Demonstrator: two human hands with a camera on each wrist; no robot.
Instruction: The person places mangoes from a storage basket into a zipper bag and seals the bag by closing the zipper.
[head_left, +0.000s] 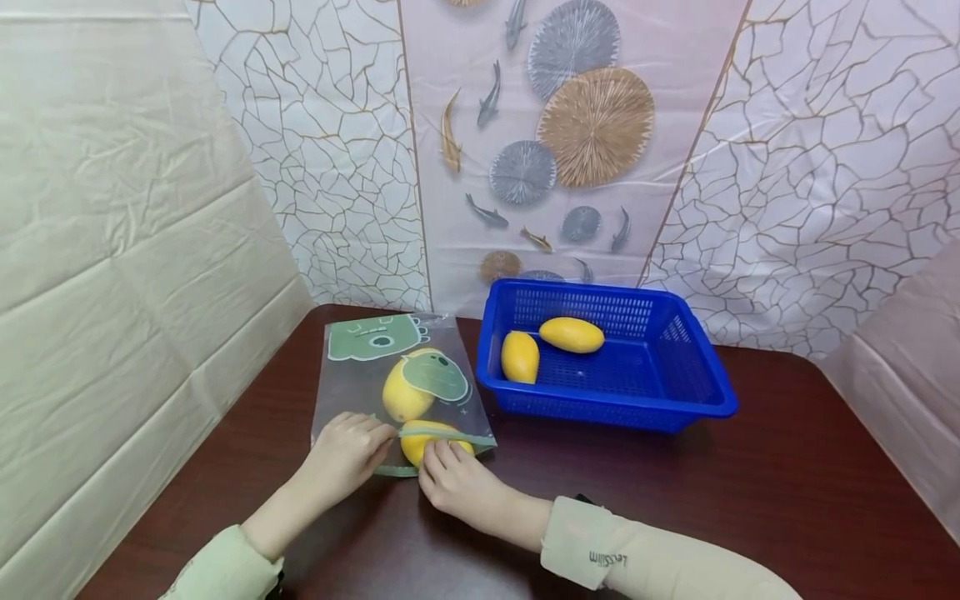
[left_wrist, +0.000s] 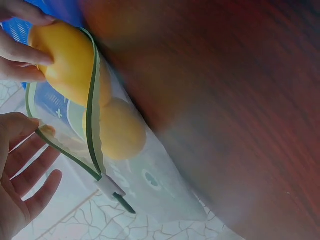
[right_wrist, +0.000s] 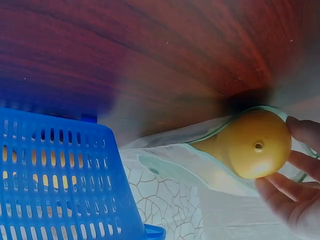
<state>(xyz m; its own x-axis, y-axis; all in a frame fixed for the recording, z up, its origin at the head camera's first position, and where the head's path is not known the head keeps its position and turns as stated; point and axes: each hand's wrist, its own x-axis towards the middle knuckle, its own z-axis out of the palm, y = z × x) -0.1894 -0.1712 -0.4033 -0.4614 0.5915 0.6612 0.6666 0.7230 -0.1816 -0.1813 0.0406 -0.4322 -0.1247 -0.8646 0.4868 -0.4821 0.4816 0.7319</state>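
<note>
A clear zip bag (head_left: 348, 392) with green cartoon prints lies on the table, its green-edged mouth (left_wrist: 91, 107) spread apart towards me. My left hand (head_left: 347, 454) pinches the upper edge of that mouth, at its left part. In my right hand (head_left: 463, 487) is a yellow mango (right_wrist: 257, 145), gripped by the fingertips at its near end. This mango sits partly inside the bag mouth. Deeper in the bag rests another mango (head_left: 405, 392), seen through the plastic. A slider (left_wrist: 110, 186) shows at one end of the zip in the left wrist view.
To the right of the bag stands a blue plastic basket (head_left: 607, 404) with slotted walls. Inside it lie two mangoes, one along the back (head_left: 572, 335) and one at the left (head_left: 520, 358). The dark wooden table (head_left: 750, 500) meets patterned cloth walls behind.
</note>
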